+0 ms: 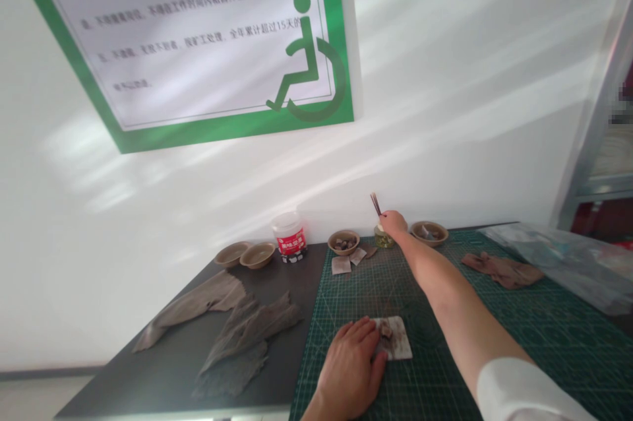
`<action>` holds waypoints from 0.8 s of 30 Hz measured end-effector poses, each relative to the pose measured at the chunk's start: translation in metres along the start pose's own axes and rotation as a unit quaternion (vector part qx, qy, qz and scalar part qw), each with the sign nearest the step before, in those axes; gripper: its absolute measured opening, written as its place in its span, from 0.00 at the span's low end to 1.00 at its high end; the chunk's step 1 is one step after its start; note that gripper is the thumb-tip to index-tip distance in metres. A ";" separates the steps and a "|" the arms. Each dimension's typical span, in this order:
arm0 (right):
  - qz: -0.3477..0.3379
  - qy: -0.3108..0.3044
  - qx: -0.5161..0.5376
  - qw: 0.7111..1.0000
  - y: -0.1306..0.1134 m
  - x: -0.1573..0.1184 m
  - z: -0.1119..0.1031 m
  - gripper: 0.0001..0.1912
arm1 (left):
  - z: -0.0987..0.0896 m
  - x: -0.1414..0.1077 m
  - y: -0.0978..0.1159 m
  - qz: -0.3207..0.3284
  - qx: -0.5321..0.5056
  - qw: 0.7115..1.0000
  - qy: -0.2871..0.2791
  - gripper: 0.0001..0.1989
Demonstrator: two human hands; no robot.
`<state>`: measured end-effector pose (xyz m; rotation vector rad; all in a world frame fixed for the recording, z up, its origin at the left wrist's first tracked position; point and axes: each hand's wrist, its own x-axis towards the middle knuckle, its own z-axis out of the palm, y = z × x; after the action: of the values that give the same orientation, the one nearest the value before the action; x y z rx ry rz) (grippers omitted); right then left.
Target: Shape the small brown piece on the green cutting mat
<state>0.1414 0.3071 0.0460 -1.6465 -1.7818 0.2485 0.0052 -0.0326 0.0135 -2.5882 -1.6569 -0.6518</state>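
My left hand point(349, 368) lies flat, palm down, on the green cutting mat point(539, 335), with its fingertips on a white paper square point(400, 342). A brown, lumpy piece point(386, 332) sits on that square next to my fingers. My right arm stretches to the far edge of the mat, and my right hand point(393, 223) appears to grip thin dark sticks point(376, 204). Just below that hand stands a small glass jar point(384, 239) holding greenish liquid. A shallow tan bowl point(343, 242) of dark pieces lies to its left, and another bowl point(429, 233) lies to its right.
Grey-brown fibrous sheets point(242, 328) lie on the dark table point(301, 276). Behind them stand two tan bowls point(244, 255) and a red-labelled plastic tub point(289, 236). A crumpled brown cloth point(502, 270) and clear plastic sheeting point(558, 262) lie at right. Small paper squares point(341, 265) lie near the far edge.
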 end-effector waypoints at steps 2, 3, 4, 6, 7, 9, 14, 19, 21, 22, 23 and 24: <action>-0.003 -0.001 -0.001 1.000 0.000 -0.001 -0.001 0.16 | 0.000 0.000 0.000 0.000 -0.002 1.000 -0.001 0.16; -0.004 0.000 -0.002 1.000 0.001 -0.001 -0.001 0.16 | 0.000 0.000 0.000 -0.001 -0.004 1.000 -0.002 0.16; -0.004 0.002 -0.001 1.000 0.001 -0.002 -0.002 0.16 | 0.000 0.000 0.000 -0.002 -0.005 1.000 -0.004 0.16; -0.002 0.015 0.003 1.000 0.001 -0.004 -0.004 0.17 | 0.000 0.000 0.000 -0.004 -0.006 1.000 -0.006 0.16; -0.001 0.025 0.006 1.000 0.001 -0.004 -0.006 0.17 | 0.000 0.000 0.000 -0.004 -0.006 1.000 -0.006 0.16; 0.004 0.052 0.015 0.999 0.000 -0.006 -0.009 0.17 | 0.000 0.001 0.000 -0.003 -0.006 1.000 -0.007 0.16; -0.012 0.123 0.058 0.991 -0.006 -0.008 -0.018 0.18 | 0.000 0.001 -0.001 0.001 -0.002 1.000 -0.006 0.16; -0.041 0.168 0.120 0.978 -0.009 -0.012 -0.027 0.18 | 0.001 0.001 -0.001 0.004 0.000 1.000 0.005 0.15; -0.042 0.172 0.140 0.974 -0.009 -0.015 -0.031 0.18 | 0.001 0.001 0.000 0.004 -0.002 1.000 0.006 0.16; -0.041 0.174 0.148 0.973 -0.009 -0.016 -0.033 0.19 | 0.001 0.001 0.000 0.004 -0.003 1.000 0.008 0.16; -0.039 0.178 0.155 0.971 -0.008 -0.018 -0.035 0.19 | 0.000 0.002 0.000 0.005 -0.004 1.000 0.010 0.17; -0.037 0.183 0.162 0.969 -0.008 -0.019 -0.038 0.20 | 0.000 0.002 0.001 0.008 -0.002 1.000 0.013 0.18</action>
<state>0.1567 0.2765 0.0718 -1.2951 -1.4337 0.1765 0.0063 -0.0314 0.0145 -2.5818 -1.6286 -0.6863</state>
